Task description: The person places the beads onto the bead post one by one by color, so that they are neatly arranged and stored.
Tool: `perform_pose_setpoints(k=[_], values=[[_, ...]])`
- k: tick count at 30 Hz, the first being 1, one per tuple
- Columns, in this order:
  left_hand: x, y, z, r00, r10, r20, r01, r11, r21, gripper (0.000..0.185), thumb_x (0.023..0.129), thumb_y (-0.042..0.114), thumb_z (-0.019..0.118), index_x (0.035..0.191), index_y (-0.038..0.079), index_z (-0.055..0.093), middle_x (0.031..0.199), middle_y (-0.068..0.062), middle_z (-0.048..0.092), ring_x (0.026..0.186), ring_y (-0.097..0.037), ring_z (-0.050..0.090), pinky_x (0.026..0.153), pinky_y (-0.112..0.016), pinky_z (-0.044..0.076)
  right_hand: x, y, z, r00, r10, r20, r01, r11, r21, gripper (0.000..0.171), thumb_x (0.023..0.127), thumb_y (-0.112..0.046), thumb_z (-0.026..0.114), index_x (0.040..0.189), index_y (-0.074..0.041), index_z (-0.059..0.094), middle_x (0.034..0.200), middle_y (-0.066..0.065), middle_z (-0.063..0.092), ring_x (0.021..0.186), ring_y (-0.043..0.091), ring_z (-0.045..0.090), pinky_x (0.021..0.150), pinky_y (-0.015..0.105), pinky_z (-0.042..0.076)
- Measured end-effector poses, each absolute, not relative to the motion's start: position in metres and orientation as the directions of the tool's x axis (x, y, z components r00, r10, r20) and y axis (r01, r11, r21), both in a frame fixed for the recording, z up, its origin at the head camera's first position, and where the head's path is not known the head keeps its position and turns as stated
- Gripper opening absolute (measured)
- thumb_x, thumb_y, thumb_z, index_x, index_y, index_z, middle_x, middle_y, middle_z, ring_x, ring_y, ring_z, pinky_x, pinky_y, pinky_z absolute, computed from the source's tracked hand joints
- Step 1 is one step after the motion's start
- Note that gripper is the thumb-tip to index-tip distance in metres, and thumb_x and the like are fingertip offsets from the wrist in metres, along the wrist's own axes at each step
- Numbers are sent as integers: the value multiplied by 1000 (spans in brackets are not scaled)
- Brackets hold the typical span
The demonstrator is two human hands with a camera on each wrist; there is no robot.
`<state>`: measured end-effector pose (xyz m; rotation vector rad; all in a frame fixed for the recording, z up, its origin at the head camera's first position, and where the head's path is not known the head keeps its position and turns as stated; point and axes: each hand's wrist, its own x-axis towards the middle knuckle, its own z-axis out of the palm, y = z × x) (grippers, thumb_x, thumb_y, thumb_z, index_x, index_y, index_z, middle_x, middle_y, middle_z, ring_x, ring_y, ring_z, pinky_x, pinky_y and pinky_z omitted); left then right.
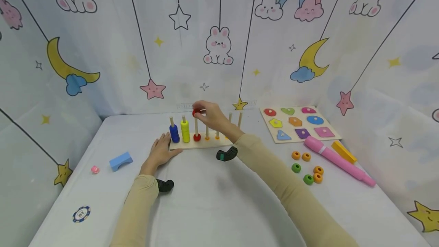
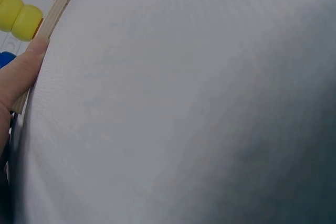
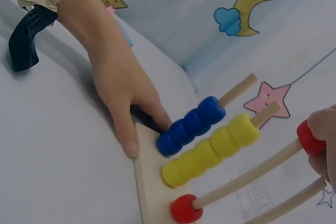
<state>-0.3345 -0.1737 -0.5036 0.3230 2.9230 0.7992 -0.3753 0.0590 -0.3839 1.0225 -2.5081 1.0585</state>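
Note:
A wooden board with upright pegs [image 1: 190, 145] stands at the back of the table. Blue beads [image 1: 174, 133] fill most of its first peg and yellow beads [image 1: 185, 131] most of the second. On the third peg one red bead [image 3: 186, 209] sits at the bottom. At that peg's top my right hand [image 1: 213, 116] pinches another red bead [image 3: 311, 138] between thumb and fingers. My left hand [image 1: 160, 151] rests at the board's left end, fingers spread, with its thumb [image 2: 32, 59] along the front edge. The right wrist view shows this hand touching the base.
To the right lie a shape puzzle board [image 1: 271, 125], a pink tube [image 1: 336, 159], a yellow block [image 1: 344, 152] and several loose orange and green beads [image 1: 296, 168]. On the left are a blue block [image 1: 120, 161], a small pink piece [image 1: 95, 169] and a chip [image 1: 81, 214].

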Motion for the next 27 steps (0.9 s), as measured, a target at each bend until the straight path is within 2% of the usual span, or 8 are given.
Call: perform_pose_setpoints(k=[6,11,18,27], values=[[-335,-173,-501,-972,236,-20,192,836,514,91,88,48,61,147,-7,19,153,-24,14,141,-39,5,113,-52,-2,-378,58,-380,-736,-530,421,-674,526,-518,28,90,-7,64,117,-2,58,107,6,65,96,12,62,84,15,49],[-332,-174,-501,-973,228,-31,179,836,518,91,88,47,61,147,-7,19,153,-24,14,142,-38,4,113,-51,-3,-376,57,-380,-734,-553,395,-677,546,-493,30,90,-9,64,119,-3,58,110,7,65,100,13,62,87,16,48],[-331,-174,-502,-972,233,-21,188,831,524,90,88,46,62,146,-9,19,152,-26,14,141,-40,5,113,-52,-2,-377,72,-380,-711,-508,486,-702,548,-455,29,91,-10,64,117,0,59,114,10,64,107,18,60,93,22,46],[-331,-172,-500,-971,237,-31,185,831,525,90,89,47,61,147,-8,18,153,-25,14,141,-39,5,113,-52,-2,-373,123,-379,-759,-345,553,-646,507,-571,24,92,-9,61,115,-1,60,113,10,64,109,19,59,95,23,45]])
